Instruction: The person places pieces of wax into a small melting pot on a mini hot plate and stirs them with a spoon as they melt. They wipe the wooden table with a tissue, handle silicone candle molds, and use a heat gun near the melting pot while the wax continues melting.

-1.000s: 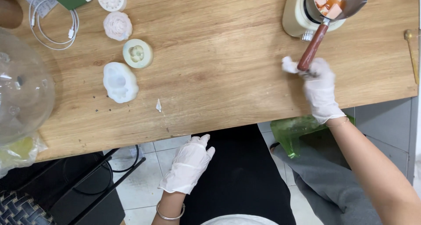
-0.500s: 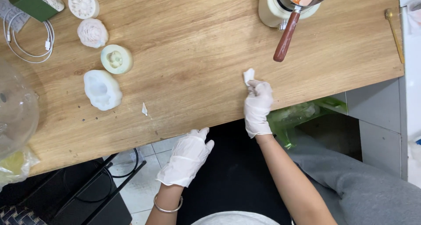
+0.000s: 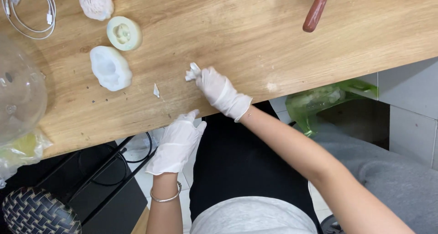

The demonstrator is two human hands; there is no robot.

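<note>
- Two gloved hands at near edge of wooden table.
- Right hand resting on tabletop near the near edge, fingertips pinched narrow on small crumpled white wad.
- Left hand off the table, just below its near edge, fingers loosely extended, holding nothing.
- Risk, as a judgement: wad sits close to the near edge; a loose pinch could drop it off the table.
- Likewise, tiny white scrap beside the wad could be swept off.
- Count: three white moulded pieces toward far left corner: open mould, round mould, flower-shaped piece.
- One brown handle at far edge; one white cable at far left corner.
</note>
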